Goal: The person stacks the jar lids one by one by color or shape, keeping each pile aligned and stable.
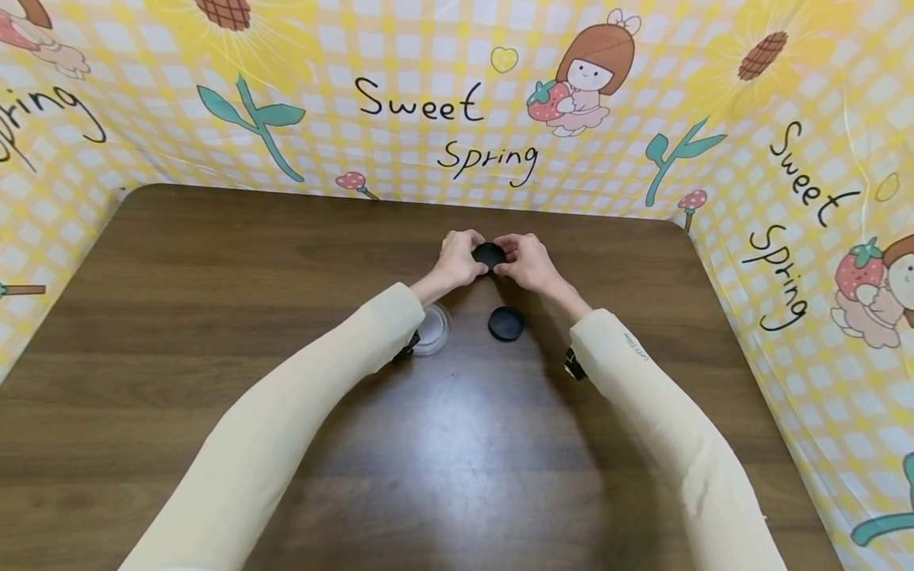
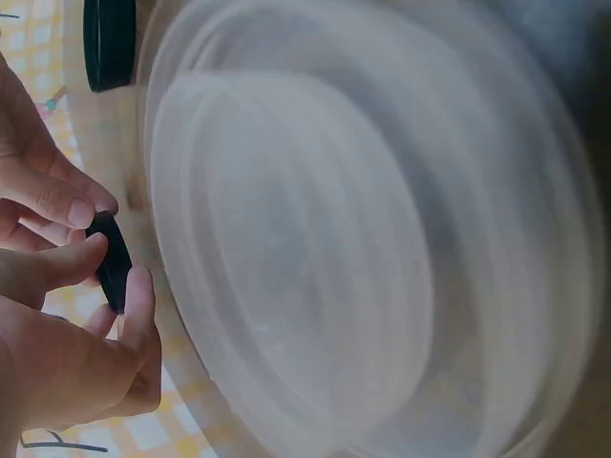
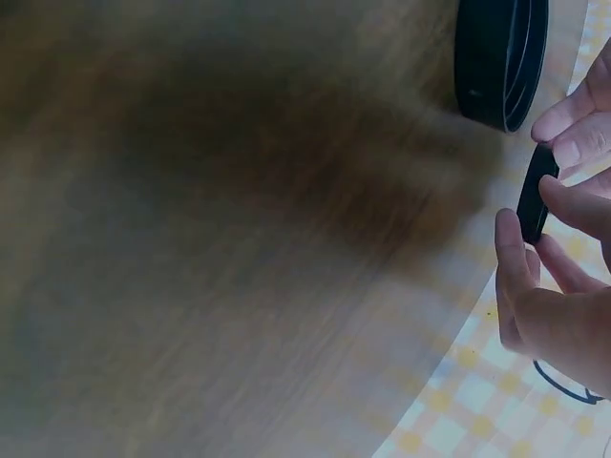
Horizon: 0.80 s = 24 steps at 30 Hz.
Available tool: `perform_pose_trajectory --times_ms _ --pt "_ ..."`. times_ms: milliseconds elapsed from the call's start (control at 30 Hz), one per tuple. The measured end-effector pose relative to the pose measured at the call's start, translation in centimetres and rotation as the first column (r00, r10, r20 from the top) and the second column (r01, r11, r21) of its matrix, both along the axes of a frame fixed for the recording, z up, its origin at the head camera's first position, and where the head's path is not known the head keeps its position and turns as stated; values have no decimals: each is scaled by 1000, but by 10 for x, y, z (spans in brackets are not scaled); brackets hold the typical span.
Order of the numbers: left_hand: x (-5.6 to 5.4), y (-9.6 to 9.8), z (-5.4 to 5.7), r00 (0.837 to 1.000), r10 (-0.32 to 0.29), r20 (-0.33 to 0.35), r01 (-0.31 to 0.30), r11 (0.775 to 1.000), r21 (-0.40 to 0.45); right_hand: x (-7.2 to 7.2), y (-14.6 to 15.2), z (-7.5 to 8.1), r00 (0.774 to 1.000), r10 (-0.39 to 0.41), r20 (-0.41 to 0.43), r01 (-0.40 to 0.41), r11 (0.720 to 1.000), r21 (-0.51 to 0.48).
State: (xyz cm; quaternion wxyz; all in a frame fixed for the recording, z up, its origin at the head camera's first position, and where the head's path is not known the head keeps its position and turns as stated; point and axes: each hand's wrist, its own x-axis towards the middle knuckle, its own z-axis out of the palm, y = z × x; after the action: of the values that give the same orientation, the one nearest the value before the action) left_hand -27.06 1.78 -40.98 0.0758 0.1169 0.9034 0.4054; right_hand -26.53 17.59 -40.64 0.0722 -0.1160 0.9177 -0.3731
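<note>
Near the far edge of the table, both hands hold a thin black round lid (image 1: 489,255) between them. My left hand (image 1: 459,258) pinches its left side, and my right hand (image 1: 527,263) pinches its right side. Seen edge-on in the left wrist view, the lid (image 2: 113,262) is slim, with thumbs and fingertips on both ends. A second black round piece (image 1: 506,323) lies on the table below the hands; its raised rim (image 3: 496,67) shows in the right wrist view. By the left cuff lies a clear round plastic container (image 1: 432,329), partly hidden by the sleeve.
The brown wooden table (image 1: 214,381) has a far edge close beyond the hands. A yellow-and-white checked cloth (image 1: 421,47) with cartoon prints rises behind it and along both sides. Dark wrist-worn devices (image 1: 574,365) sit under the cuffs.
</note>
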Motion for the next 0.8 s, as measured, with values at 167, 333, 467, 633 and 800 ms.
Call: perform_pose_trajectory --times_ms 167,333,467,633,800 --pt "7 -2 3 1000 -8 -16 9 1000 28 10 1 6 1000 -5 -1 5 1000 -31" --pt "17 -2 7 1000 -25 -5 25 999 31 22 4 9 1000 -5 16 6 999 -44" --pt "26 0 10 999 -46 -2 46 998 36 35 8 10 1000 -16 2 16 998 -57" --pt "39 3 12 997 -79 -19 80 997 24 51 15 11 1000 -14 -23 13 998 -63" --pt "54 5 14 990 -138 -41 137 990 -29 69 20 13 1000 8 -26 -9 999 -39"
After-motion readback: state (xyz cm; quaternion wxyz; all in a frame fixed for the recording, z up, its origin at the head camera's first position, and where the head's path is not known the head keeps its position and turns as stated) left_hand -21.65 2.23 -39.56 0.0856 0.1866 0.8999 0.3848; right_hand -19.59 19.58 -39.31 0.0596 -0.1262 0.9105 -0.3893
